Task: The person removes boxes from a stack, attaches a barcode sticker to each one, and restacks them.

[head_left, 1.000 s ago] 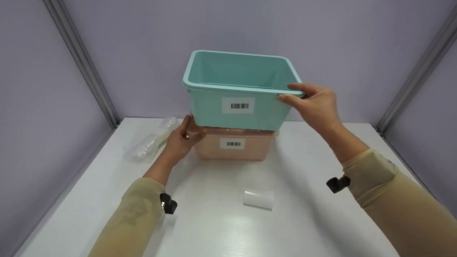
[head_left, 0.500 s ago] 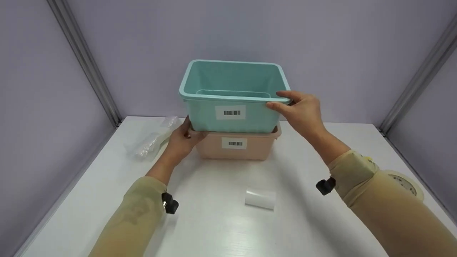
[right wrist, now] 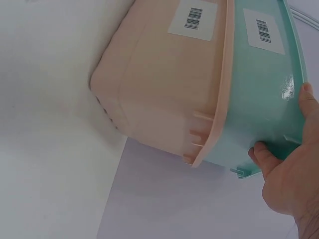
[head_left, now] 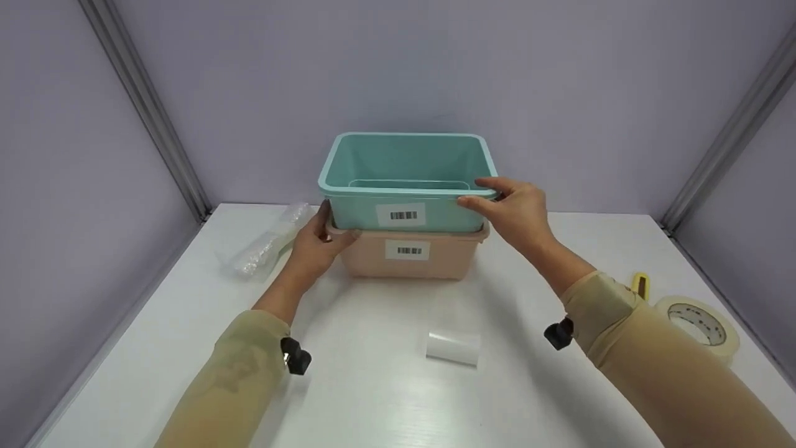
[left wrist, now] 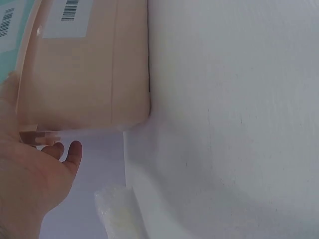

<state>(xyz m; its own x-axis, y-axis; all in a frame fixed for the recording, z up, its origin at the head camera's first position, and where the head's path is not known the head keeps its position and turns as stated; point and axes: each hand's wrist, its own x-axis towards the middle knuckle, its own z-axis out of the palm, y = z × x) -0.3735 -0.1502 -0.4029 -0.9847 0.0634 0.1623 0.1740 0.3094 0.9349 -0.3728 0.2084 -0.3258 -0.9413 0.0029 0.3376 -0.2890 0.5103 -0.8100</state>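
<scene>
A teal plastic bin (head_left: 348,211) with a barcode label sits partway down inside a pink bin (head_left: 448,258), which stands on the white table and has its own barcode label. My right hand (head_left: 519,214) pinches the teal bin's front right rim, thumb outside and index finger over the inner edge; in the right wrist view other fingers (right wrist: 266,157) lie against its side wall. My left hand (head_left: 311,249) grips the pink bin's left end at the rim, its thumb on the front edge. In the left wrist view some fingertips (left wrist: 75,152) show beyond the pink bin's end.
Clear bubble wrap (head_left: 264,249) lies on the table (head_left: 360,386) left of the bins. A white curled sheet or short tube (head_left: 453,347) is in front. At the right are a masking tape roll (head_left: 724,345) and a yellow cutter (head_left: 640,285). Walls enclose the back and sides.
The teal bin has come down into the pink bin, with my right hand lowering along with it and shifting left. My left hand keeps its hold. The tape roll and yellow cutter have come into sight.
</scene>
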